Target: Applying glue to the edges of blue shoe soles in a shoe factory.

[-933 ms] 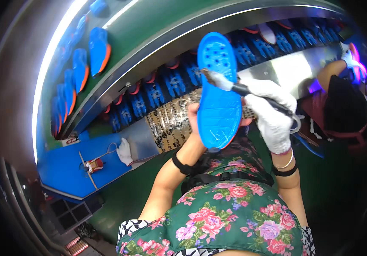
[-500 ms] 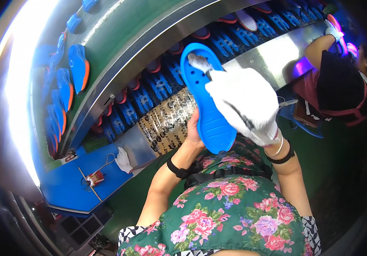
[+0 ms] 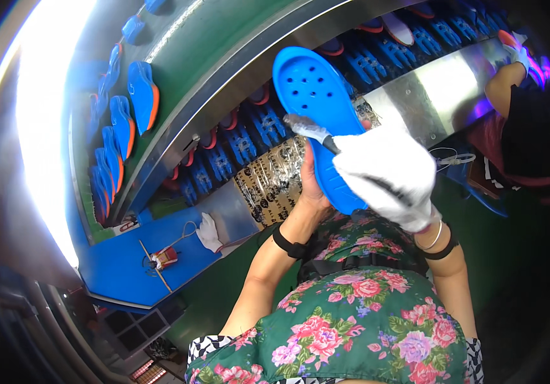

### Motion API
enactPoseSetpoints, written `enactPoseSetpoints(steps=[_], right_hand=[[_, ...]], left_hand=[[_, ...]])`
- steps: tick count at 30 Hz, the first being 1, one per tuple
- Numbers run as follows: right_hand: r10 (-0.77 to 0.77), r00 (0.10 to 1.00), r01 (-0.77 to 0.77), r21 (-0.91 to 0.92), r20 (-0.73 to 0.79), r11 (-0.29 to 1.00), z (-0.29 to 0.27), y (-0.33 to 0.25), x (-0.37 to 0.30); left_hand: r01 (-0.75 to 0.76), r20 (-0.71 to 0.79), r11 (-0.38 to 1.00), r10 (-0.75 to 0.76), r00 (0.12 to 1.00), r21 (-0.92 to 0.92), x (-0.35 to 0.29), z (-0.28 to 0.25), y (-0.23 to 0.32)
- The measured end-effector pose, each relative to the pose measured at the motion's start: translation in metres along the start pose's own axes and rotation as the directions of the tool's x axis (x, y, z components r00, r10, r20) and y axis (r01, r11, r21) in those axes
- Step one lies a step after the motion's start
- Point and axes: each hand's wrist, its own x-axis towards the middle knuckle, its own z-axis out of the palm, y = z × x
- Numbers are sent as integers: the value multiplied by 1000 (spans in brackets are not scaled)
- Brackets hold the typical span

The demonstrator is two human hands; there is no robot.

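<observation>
A blue shoe sole (image 3: 310, 83) with a raised rim and several small holes at its far, wide end is held up in front of me. My left hand (image 3: 313, 182), bare, is wrapped round its left side near the middle, and some fingertips show past its right edge. My right hand (image 3: 387, 176), in a white glove with a dark smudge, is closed on a brush (image 3: 308, 128) with greyish, matted bristles. The brush lies across the middle of the sole, below the holes; whether its bristles touch the surface I cannot tell. The glove hides the sole's lower right part.
Beyond the sole runs a line of blue racks (image 3: 268, 125) with shoe parts. Blue-and-orange soles (image 3: 142, 96) stand on a green belt at upper left. A blue table (image 3: 118, 269) holds a white glove (image 3: 209, 232) and a small red container (image 3: 165, 257). A co-worker (image 3: 531, 134) is at right.
My right hand has drawn the brush from the holed end down toward the middle of the sole, uncovering the holes. My left hand still grips the sole. The whole view has shifted slightly.
</observation>
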Motion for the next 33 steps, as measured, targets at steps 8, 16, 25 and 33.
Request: enactPoseSetpoints(steps=[8, 16, 25, 33], right_hand=[[-35, 999, 34, -3, -36, 999, 9, 19, -13], [90, 982, -79, 76, -165, 994, 12, 16, -25], [-50, 997, 48, -33, -52, 998, -1, 18, -31], [101, 994, -96, 103, -44, 990, -6, 23, -37]], left_hand=[[-106, -52, 993, 109, 993, 60, 21, 3, 12], [-103, 120, 929, 155, 981, -355, 37, 3, 1], [-21, 137, 901, 89, 987, -433, 44, 11, 14], [-18, 109, 905, 71, 991, -425, 43, 11, 22]])
